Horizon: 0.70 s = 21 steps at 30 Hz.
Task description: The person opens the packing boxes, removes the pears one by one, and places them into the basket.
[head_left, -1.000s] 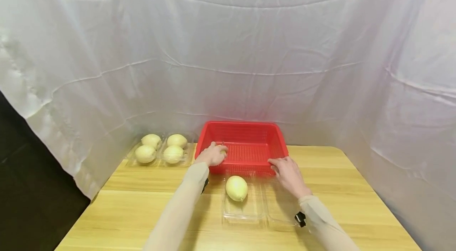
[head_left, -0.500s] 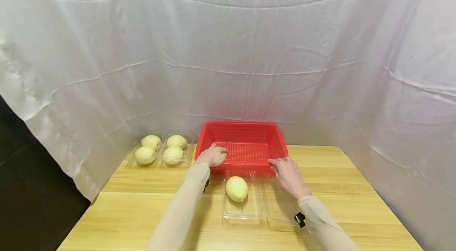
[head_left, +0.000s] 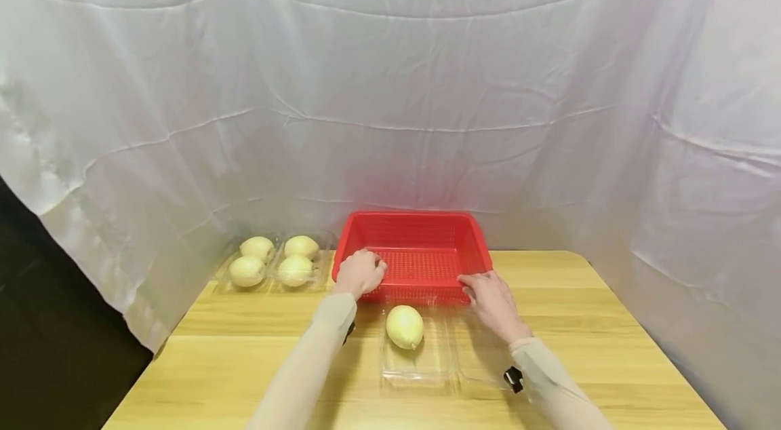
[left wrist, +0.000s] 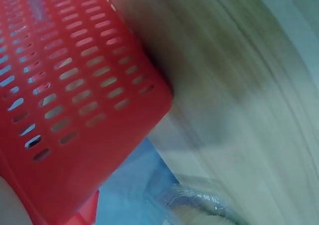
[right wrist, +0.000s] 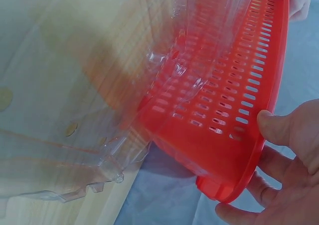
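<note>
A red plastic basket (head_left: 421,291) with slotted walls stands at the back of the table. My right hand (head_left: 493,301) holds its front right rim; in the right wrist view the thumb lies on the outer side, with fingers behind the rim. My left hand (head_left: 361,272) reaches over the front left rim, fingertips bent down inside the basket. What those fingers touch is hidden; the left wrist view shows only a sliver of hand (left wrist: 10,207). Before the basket, one yellow lemon (head_left: 405,327) lies in the far left part of a clear plastic clamshell box (head_left: 417,372).
Two clear clamshell boxes stand at the back left, with lemons (head_left: 247,271) in one and more lemons (head_left: 295,270) in the other. The open box's clear lid (head_left: 482,369) lies under the right forearm. A pale curtain (head_left: 421,111) hangs behind the wooden table (head_left: 201,376).
A bit of yellow showed at the left fingertips one second ago and is now out of sight. The left hand has drawn slightly back and its fingers bend more. The right hand stays on the rim.
</note>
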Available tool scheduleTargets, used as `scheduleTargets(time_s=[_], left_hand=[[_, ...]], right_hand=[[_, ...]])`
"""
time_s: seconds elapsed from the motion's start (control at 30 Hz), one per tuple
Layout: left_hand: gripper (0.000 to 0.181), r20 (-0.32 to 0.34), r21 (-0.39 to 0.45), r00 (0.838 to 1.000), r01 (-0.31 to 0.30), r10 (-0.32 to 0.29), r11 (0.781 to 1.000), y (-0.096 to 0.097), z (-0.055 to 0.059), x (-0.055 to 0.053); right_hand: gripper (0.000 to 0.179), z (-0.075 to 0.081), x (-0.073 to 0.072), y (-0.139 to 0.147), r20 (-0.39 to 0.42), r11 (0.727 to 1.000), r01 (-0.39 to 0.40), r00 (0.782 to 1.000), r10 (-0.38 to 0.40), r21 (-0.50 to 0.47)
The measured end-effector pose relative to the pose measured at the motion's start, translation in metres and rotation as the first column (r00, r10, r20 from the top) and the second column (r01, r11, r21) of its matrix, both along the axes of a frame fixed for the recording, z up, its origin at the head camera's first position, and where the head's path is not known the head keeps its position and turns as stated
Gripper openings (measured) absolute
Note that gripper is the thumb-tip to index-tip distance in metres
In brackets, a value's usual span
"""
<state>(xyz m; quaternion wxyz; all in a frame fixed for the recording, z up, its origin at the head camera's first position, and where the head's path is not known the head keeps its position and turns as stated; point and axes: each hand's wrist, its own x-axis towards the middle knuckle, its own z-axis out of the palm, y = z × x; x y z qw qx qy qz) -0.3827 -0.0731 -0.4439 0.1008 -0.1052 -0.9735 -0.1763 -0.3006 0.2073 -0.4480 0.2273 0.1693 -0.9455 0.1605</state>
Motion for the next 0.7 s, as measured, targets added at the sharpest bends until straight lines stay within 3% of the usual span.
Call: scheduleTargets(time_s=[0.23, 0.43, 0.53, 0.7], left_hand=[[0.061, -0.084, -0.045, 0.994, 0.062, -0.066, 0.997, -0.001, -0.001, 0.008], [0.046, -0.196, -0.003, 0.975, 0.11, -0.109, 0.994, -0.007, -0.004, 0.015], [0.034, -0.272, 0.019, 0.955, 0.13, -0.12, 0.991, -0.012, -0.007, 0.019], [0.018, -0.411, 0.086, 0.905, 0.153, -0.105, 0.984, -0.022, -0.014, 0.027]], right_hand=[[0.027, 0.0, 0.001, 0.002, -0.003, 1.0, 0.014, 1.0, -0.014, 0.013], [0.026, 0.003, 0.002, 0.001, 0.011, 0.999, 0.03, 0.999, -0.03, 0.03], [0.026, 0.003, 0.002, 0.0, 0.013, 0.999, 0.043, 0.999, -0.043, 0.033], [0.027, 0.0, 0.002, -0.001, 0.007, 0.999, 0.03, 1.0, -0.03, 0.027]])
